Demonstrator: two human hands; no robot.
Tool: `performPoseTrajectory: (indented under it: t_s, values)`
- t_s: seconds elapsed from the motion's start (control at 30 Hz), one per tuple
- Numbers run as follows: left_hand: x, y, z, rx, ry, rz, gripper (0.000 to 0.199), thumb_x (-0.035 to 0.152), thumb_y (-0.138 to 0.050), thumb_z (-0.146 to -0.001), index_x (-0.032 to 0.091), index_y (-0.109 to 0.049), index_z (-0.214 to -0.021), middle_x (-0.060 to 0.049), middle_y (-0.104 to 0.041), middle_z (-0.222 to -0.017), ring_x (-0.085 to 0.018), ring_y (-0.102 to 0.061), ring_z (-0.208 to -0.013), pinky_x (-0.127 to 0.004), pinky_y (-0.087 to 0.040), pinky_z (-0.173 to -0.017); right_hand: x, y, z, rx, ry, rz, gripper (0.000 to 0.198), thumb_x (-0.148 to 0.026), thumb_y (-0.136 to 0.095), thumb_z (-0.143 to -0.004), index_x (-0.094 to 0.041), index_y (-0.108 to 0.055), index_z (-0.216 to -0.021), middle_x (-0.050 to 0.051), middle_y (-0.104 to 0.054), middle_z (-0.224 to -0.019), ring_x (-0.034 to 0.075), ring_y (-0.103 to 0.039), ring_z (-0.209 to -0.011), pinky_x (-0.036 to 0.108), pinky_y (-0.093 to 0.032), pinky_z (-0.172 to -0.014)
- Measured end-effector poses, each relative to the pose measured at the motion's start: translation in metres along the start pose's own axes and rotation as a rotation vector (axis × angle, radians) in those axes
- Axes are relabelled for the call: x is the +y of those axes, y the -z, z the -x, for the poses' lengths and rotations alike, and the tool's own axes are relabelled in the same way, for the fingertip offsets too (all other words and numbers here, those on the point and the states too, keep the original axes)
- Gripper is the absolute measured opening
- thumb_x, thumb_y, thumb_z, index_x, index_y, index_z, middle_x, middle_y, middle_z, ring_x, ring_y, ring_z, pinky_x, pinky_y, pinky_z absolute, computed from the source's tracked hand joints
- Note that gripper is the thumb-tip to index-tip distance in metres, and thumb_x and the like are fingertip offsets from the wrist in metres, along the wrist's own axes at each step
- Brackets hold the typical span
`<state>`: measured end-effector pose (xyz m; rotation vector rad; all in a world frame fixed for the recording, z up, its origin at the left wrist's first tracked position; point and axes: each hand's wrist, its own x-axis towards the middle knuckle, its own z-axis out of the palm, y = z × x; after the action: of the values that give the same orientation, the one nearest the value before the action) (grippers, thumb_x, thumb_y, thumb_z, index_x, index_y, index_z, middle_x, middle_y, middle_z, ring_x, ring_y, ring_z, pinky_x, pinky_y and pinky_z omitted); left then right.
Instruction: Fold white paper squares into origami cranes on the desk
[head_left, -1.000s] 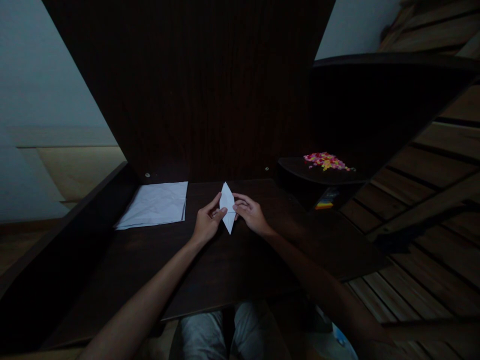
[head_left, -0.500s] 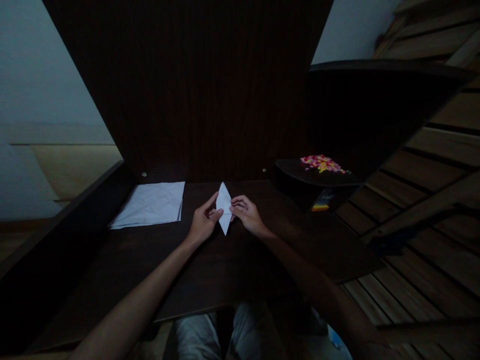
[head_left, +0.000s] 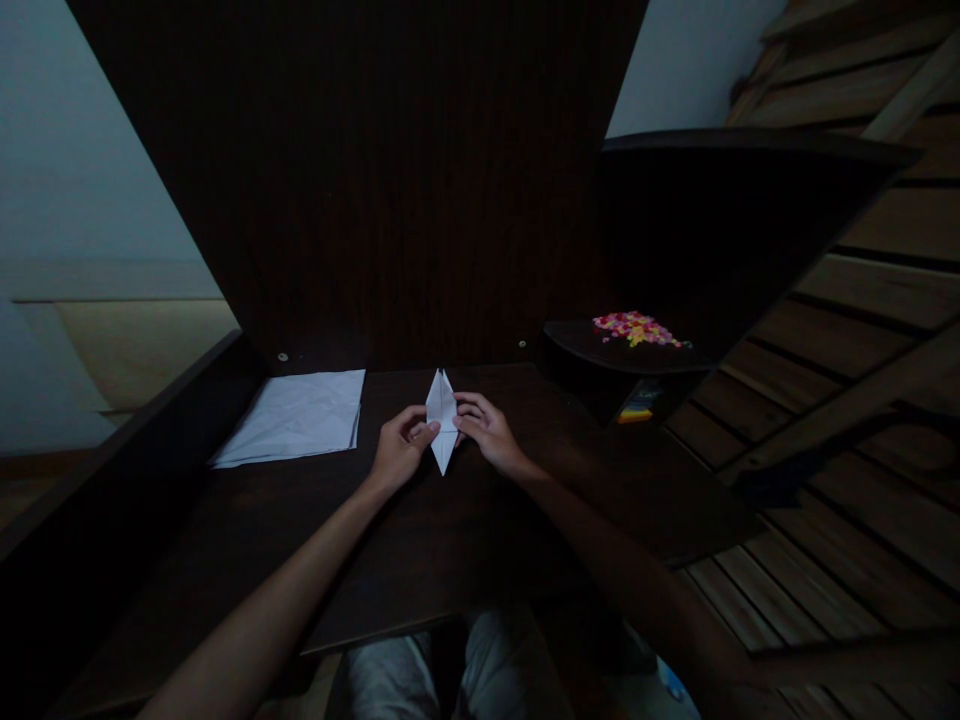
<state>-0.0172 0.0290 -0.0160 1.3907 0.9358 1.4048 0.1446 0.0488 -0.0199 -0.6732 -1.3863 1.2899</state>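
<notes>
A white folded paper [head_left: 442, 410] in a long diamond shape is held upright over the desk's middle, its upper end split into two narrow points and its lower end a single point. My left hand [head_left: 401, 445] pinches its left edge, thumb on the near face and fingers partly hidden behind. On the opposite edge my right hand [head_left: 486, 430] grips it the same way, its thumb close to the crease across the middle. Both forearms reach in from the lower corners.
White paper sheets [head_left: 292, 415] lie in a stack to the left on the dark desk [head_left: 420, 560]. A heap of small pink, red and yellow pieces [head_left: 637, 328] sits on the corner shelf [head_left: 570, 342] at right. A dark panel [head_left: 360, 180] rises behind.
The paper's top has parted into two points, where it showed as nearly one before. Both hands stay on its edges with small finger shifts. The whole view has moved slightly.
</notes>
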Motion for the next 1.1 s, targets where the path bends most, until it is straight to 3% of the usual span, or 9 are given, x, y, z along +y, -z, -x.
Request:
performPoseTrajectory:
  t_s: [0.17, 0.4, 0.63, 0.9, 0.97, 1.1]
  values:
    - [0.004, 0.000, 0.000, 0.047, -0.016, -0.041, 0.029, 0.037, -0.074, -0.065, 0.014, -0.067, -0.082, -0.003, -0.069, -0.073, -0.018, -0.064, -0.067, -0.028, -0.051, -0.064, 0.003, 0.000, 0.000, -0.008, -0.029, -0.017, 0.041, -0.029, -0.073, -0.068, -0.025, -0.059, -0.107, -0.001, -0.061, -0.079, 0.014, -0.062, -0.067, 0.024, -0.053, -0.053]
    - [0.002, 0.001, 0.000, 0.061, 0.006, -0.016, 0.026, 0.035, -0.076, -0.062, 0.016, -0.071, -0.078, -0.005, -0.072, -0.083, -0.022, -0.067, -0.079, -0.034, -0.052, -0.077, 0.000, 0.000, 0.001, 0.065, -0.003, 0.040, 0.022, -0.031, -0.075, -0.064, -0.021, -0.071, -0.083, 0.002, -0.070, -0.083, 0.017, -0.063, -0.074, 0.028, -0.051, -0.065]
    - [0.004, 0.000, -0.001, 0.131, 0.105, 0.026, 0.028, 0.034, -0.076, -0.062, 0.017, -0.075, -0.084, -0.006, -0.074, -0.087, -0.024, -0.066, -0.083, -0.037, -0.050, -0.082, -0.001, -0.002, 0.001, 0.167, -0.143, -0.097, 0.025, -0.031, -0.078, -0.058, -0.019, -0.075, -0.080, 0.003, -0.071, -0.076, 0.014, -0.061, -0.063, 0.027, -0.050, -0.059]
    - [0.006, 0.001, 0.000, 0.105, 0.075, 0.003, 0.019, 0.027, -0.070, -0.064, 0.020, -0.077, -0.081, -0.006, -0.075, -0.089, -0.027, -0.065, -0.092, -0.040, -0.048, -0.086, -0.005, -0.002, 0.005, 0.093, -0.019, 0.019, 0.019, -0.031, -0.070, -0.068, -0.022, -0.077, -0.082, 0.003, -0.067, -0.078, 0.013, -0.057, -0.065, 0.024, -0.045, -0.056]
    - [0.007, 0.001, 0.000, 0.101, 0.111, 0.074, 0.024, 0.026, -0.068, -0.065, 0.018, -0.076, -0.087, -0.007, -0.074, -0.091, -0.025, -0.065, -0.089, -0.037, -0.050, -0.082, -0.006, -0.001, 0.005, 0.085, 0.028, 0.091, 0.017, -0.031, -0.068, -0.070, -0.022, -0.077, -0.082, 0.002, -0.066, -0.075, 0.013, -0.055, -0.064, 0.024, -0.044, -0.055]
    - [0.008, -0.001, 0.000, 0.123, 0.175, 0.274, 0.051, 0.029, -0.065, -0.071, 0.018, -0.062, -0.121, -0.005, -0.072, -0.091, -0.018, -0.064, -0.079, -0.031, -0.051, -0.072, -0.007, 0.000, 0.005, 0.083, 0.136, 0.204, 0.014, -0.028, -0.065, -0.074, -0.025, -0.077, -0.081, 0.003, -0.067, -0.079, 0.016, -0.059, -0.072, 0.027, -0.045, -0.062]
